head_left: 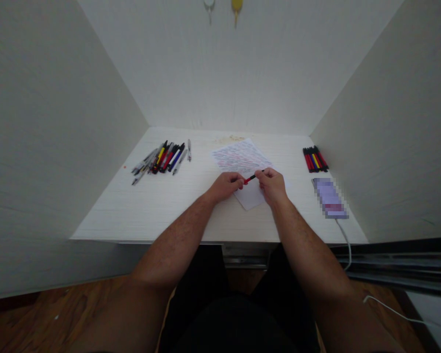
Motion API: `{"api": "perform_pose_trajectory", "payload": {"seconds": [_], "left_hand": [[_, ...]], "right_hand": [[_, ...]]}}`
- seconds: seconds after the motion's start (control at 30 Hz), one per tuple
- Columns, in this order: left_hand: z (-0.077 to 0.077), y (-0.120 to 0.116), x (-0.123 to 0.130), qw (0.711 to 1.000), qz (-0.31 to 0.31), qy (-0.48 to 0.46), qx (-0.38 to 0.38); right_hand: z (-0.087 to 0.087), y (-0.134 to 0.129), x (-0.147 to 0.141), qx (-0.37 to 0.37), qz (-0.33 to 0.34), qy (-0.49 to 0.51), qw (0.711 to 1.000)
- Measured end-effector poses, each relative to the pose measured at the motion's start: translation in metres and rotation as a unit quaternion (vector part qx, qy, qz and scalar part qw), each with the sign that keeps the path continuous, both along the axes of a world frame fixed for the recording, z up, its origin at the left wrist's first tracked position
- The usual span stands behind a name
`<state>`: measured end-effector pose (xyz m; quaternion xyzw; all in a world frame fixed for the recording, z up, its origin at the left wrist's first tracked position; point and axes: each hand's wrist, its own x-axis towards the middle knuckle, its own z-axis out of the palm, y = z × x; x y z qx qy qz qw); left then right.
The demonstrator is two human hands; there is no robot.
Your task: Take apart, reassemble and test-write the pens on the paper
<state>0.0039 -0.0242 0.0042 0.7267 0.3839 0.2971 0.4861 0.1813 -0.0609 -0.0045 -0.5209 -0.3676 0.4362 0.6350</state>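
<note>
Between my two hands is a red and black pen (250, 178), held slantwise above a sheet of paper (238, 154). My left hand (228, 186) pinches its red end. The fingers of my right hand (272, 184) are closed on the black end, partly hiding it. Dense scribbled lines in dark and reddish ink cover the far part of the paper; the near corner (250, 198) is blank white.
To the left lies a loose pile of pens (165, 157), some clear, others coloured. A neat row of pens (315, 160) is at the right, with a phone (330, 198) and its white cable (344, 235) nearer me. Walls enclose the white desk (132, 215) on three sides.
</note>
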Motion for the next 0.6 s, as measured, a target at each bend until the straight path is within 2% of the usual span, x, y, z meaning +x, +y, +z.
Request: {"api": "perform_pose_trajectory", "payload": {"seconds": [0.17,0.23,0.4,0.6], "left_hand": [[0.0004,0.0003,0.0006,1.0,0.0,-0.001,-0.002],[0.001,0.0,0.0006,1.0,-0.001,-0.002,-0.001],[0.0015,0.0,0.0003,1.0,-0.002,-0.002,0.003],[0.0026,-0.0012,-0.0003,1.0,0.001,-0.01,-0.01]], "right_hand": [[0.0046,-0.0024,-0.0006,0.009,0.07,0.052,0.996],[0.0039,-0.0024,-0.0003,0.011,0.065,0.046,0.997],[-0.0017,0.0002,0.0001,0.003,0.003,-0.007,1.0],[0.0056,-0.0033,-0.001,0.009,0.073,0.05,0.996]]}}
